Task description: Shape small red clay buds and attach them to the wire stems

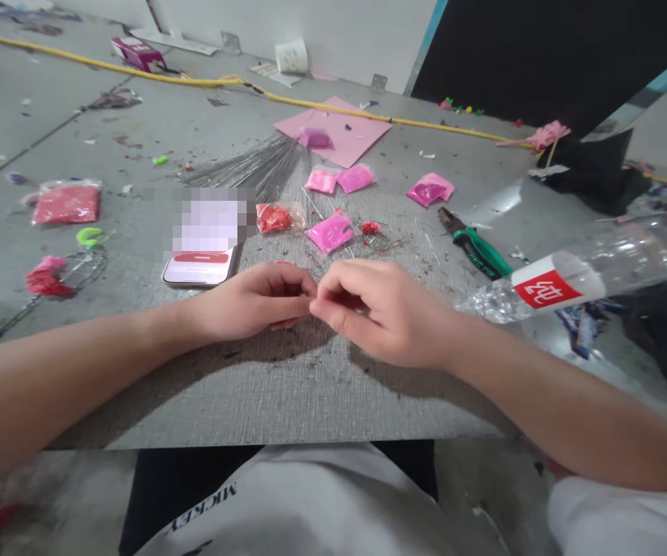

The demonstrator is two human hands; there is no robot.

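My left hand (267, 297) and my right hand (383, 309) meet fingertip to fingertip above the front of the grey table (264, 409). Both are closed in a pinch; what lies between the fingers is too small or hidden to name. Just beyond them are a phone (203, 266), a clear bag with red-orange pieces (275, 218) and a bright pink packet (330, 233). A small wire piece with a red clump (371, 228) lies past my right hand. To the left is a wire shape with pink and red material (49, 278).
Green-handled pliers (481, 251) and a plastic bottle (559, 286) lie on the right. A bundle of thin wires (258, 170) and a pink sheet (350, 123) are behind the packets. A yellow cable (322, 103) crosses the back. A red packet (67, 203) lies left.
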